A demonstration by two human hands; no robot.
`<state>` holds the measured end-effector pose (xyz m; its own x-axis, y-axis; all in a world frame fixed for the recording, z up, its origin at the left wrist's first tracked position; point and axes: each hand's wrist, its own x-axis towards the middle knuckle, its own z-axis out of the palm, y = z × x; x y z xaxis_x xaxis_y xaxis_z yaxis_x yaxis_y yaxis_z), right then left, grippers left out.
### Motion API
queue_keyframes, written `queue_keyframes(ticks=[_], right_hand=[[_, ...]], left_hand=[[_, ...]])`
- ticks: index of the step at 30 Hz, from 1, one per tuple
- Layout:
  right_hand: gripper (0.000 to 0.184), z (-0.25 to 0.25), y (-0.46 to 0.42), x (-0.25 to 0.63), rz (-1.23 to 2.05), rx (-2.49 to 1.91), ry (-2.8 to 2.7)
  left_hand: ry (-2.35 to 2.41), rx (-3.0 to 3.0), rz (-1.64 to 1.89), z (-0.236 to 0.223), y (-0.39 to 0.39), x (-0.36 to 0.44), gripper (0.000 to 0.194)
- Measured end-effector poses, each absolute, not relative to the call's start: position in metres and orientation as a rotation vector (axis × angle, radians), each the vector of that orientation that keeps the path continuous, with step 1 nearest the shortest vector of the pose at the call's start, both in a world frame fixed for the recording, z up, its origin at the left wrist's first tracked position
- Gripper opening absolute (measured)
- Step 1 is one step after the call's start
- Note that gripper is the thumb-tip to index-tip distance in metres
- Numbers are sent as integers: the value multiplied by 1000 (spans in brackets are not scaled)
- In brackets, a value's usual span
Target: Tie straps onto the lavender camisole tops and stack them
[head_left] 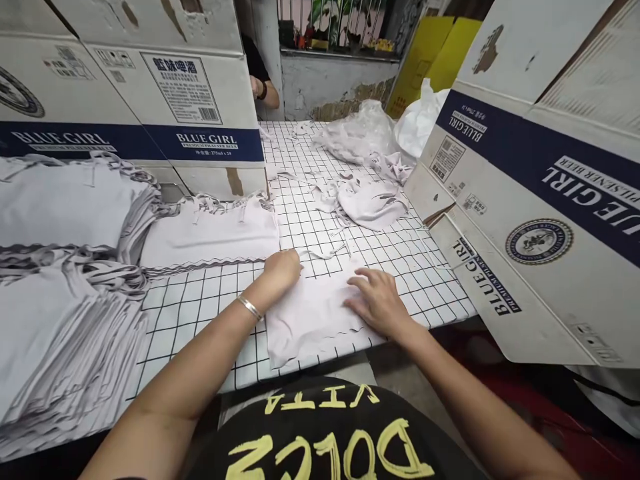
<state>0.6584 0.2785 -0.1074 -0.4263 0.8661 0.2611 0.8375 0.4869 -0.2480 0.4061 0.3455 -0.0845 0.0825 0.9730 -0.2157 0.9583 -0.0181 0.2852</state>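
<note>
A pale pinkish-white camisole (313, 313) lies spread on the table in front of me, its thin straps (325, 253) pointing away and a wavy hem nearest my body. My left hand (281, 275) is closed at its upper left corner, with the fingertips partly hidden. Over the right side of the cloth rests my right hand (377, 300), fingers apart and slightly curled. Just left of my left hand lies a low pile of similar camisoles (210, 233). Farther ahead, a crumpled camisole (373, 200) sits loosely on the table.
Tall garment stacks (65, 333) fill the left side of the grid-patterned tablecloth (200, 313). Blue Girl beer cartons (200, 87) wall off the back left, and another carton (540, 200) stands right. Clear plastic bags (355, 130) lie behind. A person's arm (270, 95) shows at the far end.
</note>
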Motion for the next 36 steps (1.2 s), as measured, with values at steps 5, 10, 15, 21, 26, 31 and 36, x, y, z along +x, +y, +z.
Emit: queue_keyframes(ticks=[5, 10, 15, 21, 26, 31, 36], right_hand=[[34, -124, 252, 701, 344, -1836, -2031], [31, -108, 282, 703, 541, -1686, -2233], [18, -96, 304, 697, 600, -1656, -2304], [51, -112, 277, 671, 182, -1349, -2526], [65, -133, 248, 653, 333, -1024, -2865], [64, -129, 247, 659, 391, -1029, -2897], [61, -122, 246, 659, 633, -1029, -2784]], left_hand=[[1830, 1817, 332, -95, 353, 410, 9], [1239, 936, 888, -98, 351, 406, 25], [1147, 583, 1087, -94, 351, 407, 8], [1027, 362, 1123, -95, 344, 413, 22], [887, 307, 1124, -80, 357, 410, 18], [894, 451, 1310, -50, 388, 397, 25], [974, 714, 1493, -22, 392, 392, 49]])
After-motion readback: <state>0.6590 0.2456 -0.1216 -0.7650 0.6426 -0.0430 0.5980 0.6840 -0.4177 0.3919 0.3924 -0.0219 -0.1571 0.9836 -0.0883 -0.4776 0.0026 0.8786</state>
